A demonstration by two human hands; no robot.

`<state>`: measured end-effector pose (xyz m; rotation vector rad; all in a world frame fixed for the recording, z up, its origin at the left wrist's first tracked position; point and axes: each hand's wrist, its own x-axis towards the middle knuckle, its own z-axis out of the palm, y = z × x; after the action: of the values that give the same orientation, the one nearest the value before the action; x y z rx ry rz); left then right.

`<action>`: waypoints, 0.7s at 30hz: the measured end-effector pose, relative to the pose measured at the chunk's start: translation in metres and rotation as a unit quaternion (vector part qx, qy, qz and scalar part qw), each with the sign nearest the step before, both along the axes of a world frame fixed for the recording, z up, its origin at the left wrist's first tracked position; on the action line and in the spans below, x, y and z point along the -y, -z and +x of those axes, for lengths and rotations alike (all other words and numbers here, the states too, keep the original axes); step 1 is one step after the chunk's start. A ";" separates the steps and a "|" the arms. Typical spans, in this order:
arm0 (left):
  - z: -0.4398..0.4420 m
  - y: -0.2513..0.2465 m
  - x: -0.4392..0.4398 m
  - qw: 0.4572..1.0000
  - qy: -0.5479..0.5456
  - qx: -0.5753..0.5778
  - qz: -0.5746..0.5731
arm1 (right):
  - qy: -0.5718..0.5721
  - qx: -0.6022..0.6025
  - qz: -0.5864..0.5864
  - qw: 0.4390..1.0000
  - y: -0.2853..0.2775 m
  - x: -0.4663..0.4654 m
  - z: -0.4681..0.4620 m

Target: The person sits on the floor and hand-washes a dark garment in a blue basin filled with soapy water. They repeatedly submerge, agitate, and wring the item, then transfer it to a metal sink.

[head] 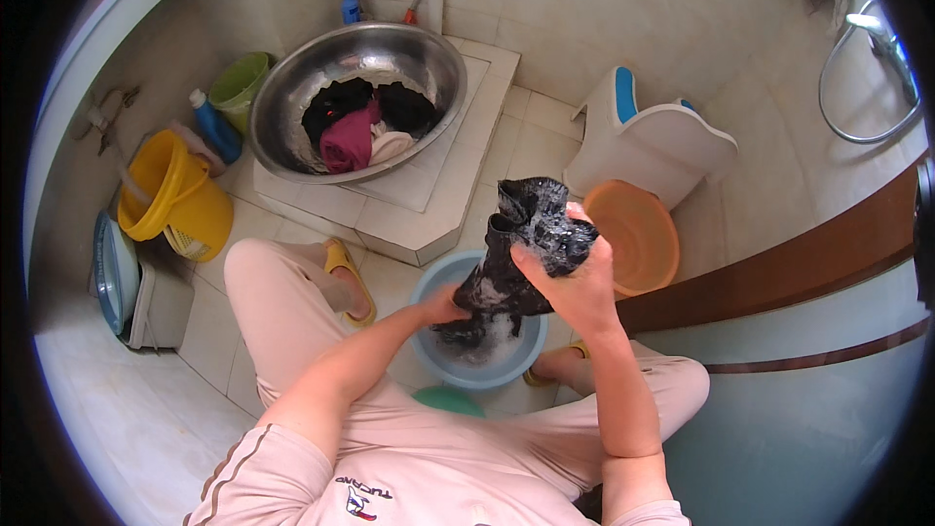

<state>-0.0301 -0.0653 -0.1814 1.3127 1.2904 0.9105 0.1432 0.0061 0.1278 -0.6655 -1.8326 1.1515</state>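
A wet, soapy black garment [511, 256] is stretched between my hands above a light blue plastic basin [537, 358]. My right hand [577, 285] grips its bunched, foamy upper end, raised over the basin's far right side. Lower and to the left, my left hand [447, 305] holds the cloth near the basin's left rim. The garment's lower part hangs into sudsy water [493, 351]. Beyond, a large stainless steel basin [285, 139] rests on a tiled step and holds black clothes [405, 108], a dark pink cloth [350, 139] and a whitish cloth [389, 144].
An orange plastic basin [657, 256] stands right of the blue one, beside a white plastic stool [665, 146]. At left are a yellow bucket [201, 212], a blue bottle [218, 130] and a green bucket [241, 88]. A glass-like door panel [803, 409] borders the right.
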 end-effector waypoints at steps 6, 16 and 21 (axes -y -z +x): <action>-0.006 -0.014 -0.011 0.935 -0.209 -0.244 -0.151 | 0.101 0.142 -0.126 0.977 0.174 -0.032 0.029; 0.033 -0.133 -0.013 0.965 0.014 -0.254 -0.063 | 0.029 0.433 -0.166 0.885 0.324 0.010 0.055; 0.039 -0.165 -0.019 0.979 -0.006 -0.200 0.037 | -0.124 0.247 -0.005 0.961 0.226 -0.009 0.025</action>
<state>0.0088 -0.0461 -0.0162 1.6043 1.5831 0.7277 0.1685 0.0147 -0.0983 -0.7996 -2.3880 1.2308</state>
